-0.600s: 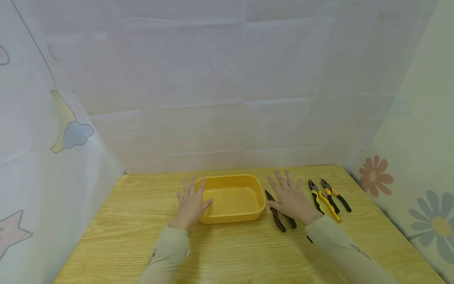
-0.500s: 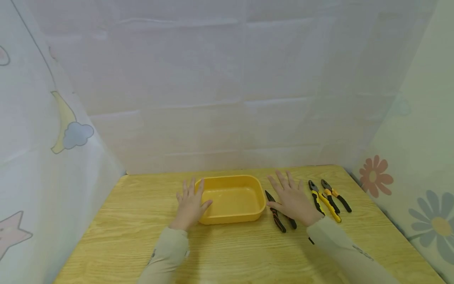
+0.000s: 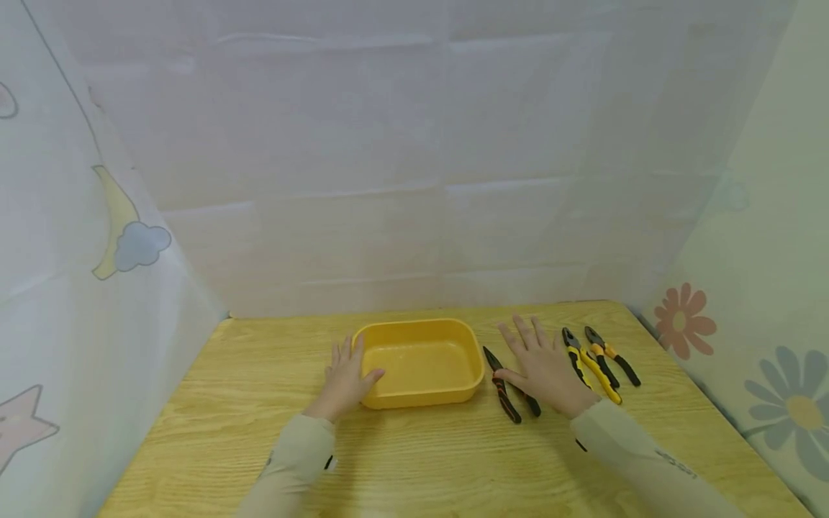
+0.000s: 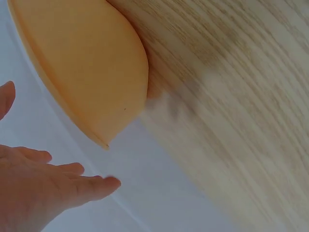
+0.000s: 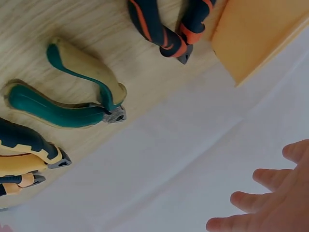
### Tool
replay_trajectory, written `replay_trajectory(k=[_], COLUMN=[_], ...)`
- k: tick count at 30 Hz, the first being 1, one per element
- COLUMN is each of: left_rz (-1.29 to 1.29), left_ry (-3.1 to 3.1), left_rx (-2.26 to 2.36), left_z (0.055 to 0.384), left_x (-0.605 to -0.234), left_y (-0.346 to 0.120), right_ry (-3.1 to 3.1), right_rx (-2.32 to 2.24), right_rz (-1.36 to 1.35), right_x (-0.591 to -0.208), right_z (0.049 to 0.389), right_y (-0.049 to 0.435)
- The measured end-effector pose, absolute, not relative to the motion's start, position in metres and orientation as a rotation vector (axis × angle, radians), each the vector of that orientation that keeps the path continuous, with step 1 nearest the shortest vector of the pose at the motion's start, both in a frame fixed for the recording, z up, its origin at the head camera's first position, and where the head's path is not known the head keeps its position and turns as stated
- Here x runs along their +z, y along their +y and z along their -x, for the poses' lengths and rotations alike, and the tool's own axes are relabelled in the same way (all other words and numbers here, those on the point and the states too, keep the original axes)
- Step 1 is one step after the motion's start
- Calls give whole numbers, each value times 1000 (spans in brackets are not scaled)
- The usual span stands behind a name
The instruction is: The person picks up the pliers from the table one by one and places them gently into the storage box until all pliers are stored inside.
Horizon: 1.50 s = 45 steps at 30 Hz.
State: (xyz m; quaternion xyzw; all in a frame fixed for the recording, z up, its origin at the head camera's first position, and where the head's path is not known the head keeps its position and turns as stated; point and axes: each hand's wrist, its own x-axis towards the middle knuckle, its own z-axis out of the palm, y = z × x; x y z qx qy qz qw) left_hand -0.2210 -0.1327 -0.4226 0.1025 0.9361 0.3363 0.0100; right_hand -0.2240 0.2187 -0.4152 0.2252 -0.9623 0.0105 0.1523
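A yellow plastic box (image 3: pixel 421 399) with rounded corners sits on the wooden table. Over its left edge hovers my left hand (image 3: pixel 343 381), fingers spread; the left wrist view has this hand (image 4: pixel 53 188) apart from the box wall (image 4: pixel 91 63). My right hand (image 3: pixel 547 370) is held above the tools right of the box, fingers spread and holding nothing. Black-and-orange long-nose pliers (image 3: pixel 501 396) lie between it and the box. Pliers with green handles (image 5: pixel 53 106) show in the right wrist view; in the head view my right hand hides them.
Farther right lie yellow-and-black pliers (image 3: pixel 592 367) and a second pair of pliers (image 3: pixel 612 356) with black-and-orange handles, near the table's right side. White sheeting (image 3: pixel 421 180) rises behind the table (image 3: pixel 414 460), and patterned cloth (image 3: pixel 764 288) hangs at the sides.
My right hand has shifted a little to the right, away from the box. The left hand has drawn slightly downward and its fingers look shorter in view. Box and pliers have stayed put.
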Motion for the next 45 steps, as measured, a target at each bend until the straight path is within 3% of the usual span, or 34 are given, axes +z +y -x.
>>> replay_trajectory(k=[31,45], left_rz=[-30,79], left_ry=[2526,2332], left_rx=[1516,1620], left_z=[234,255], left_x=[-426,-423], left_y=[-158,-167], right_ry=[-2740,-2758], right_rx=[39,67], right_rz=[-673,-691], right_x=[-436,-448], right_z=[216,214], right_y=[231,236])
